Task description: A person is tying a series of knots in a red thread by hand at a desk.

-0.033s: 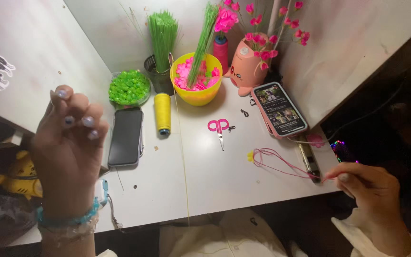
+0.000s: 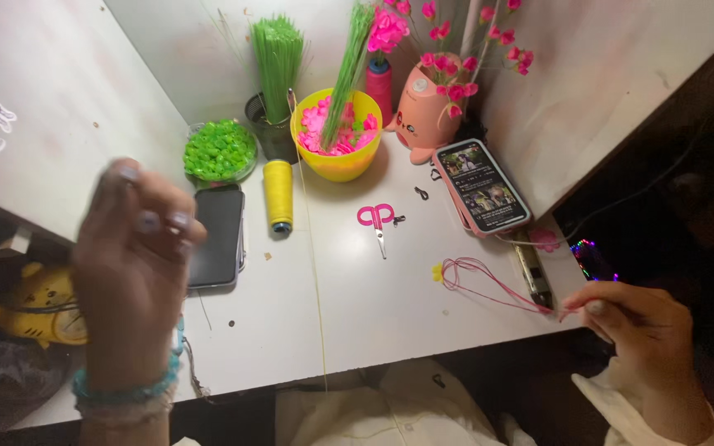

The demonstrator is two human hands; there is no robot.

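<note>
Pinching the pink cord (image 2: 489, 285) at the table (image 2: 390, 306) edge, the right hand (image 2: 642, 330) holds it; the left hand (image 2: 134, 272) is raised and blurred, its grip cannot be told.

The left hand (image 2: 130, 272) at lower left is smeared by motion, its fingertips too blurred to show a grip, and it hides part of the dark phone (image 2: 218, 235). The right hand (image 2: 634, 326) at lower right is cut off at the wrist by the frame's edge. The flowers (image 2: 448, 49) run off the top.
</note>
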